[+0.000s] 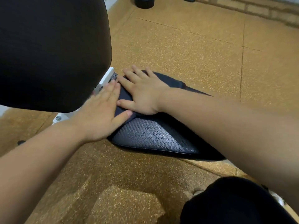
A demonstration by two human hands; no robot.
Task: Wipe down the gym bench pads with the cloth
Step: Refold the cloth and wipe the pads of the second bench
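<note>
On the seat pad (155, 138), both flat, open hands (98, 113) (144, 94) press the cloth (123, 96); it could bunch up and slip.

Matt dark cloth (124, 96), textured seat pad (150, 136), speckled rubbery floor (194, 46)
</note>
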